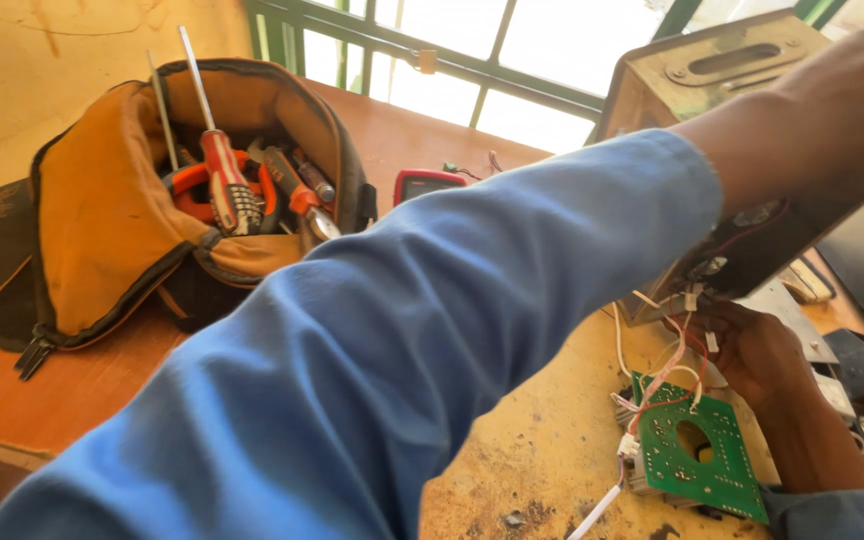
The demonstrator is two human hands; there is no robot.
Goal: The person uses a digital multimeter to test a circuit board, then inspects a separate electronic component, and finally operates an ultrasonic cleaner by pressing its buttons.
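Olive metal casing, far right, tilted; the left hand rests on top, grip unclear. Right hand below it, fingers curled among white and red wires leading to a green circuit board. Worn, scuffed orange wooden table. Canvas tool bag far left, open, screwdrivers inside. Barred window beyond.

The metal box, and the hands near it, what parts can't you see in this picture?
- Left hand, head view: cut off by the right edge beyond the forearm, so its grip is unknown.
- Metal box: lower front hidden behind the left arm's blue sleeve.
- Right hand: fingertips lost among the wires under the box, so what they pinch is unclear.
- Green circuit board: parts too small to tell.
- Tool bag: tool tips buried inside.
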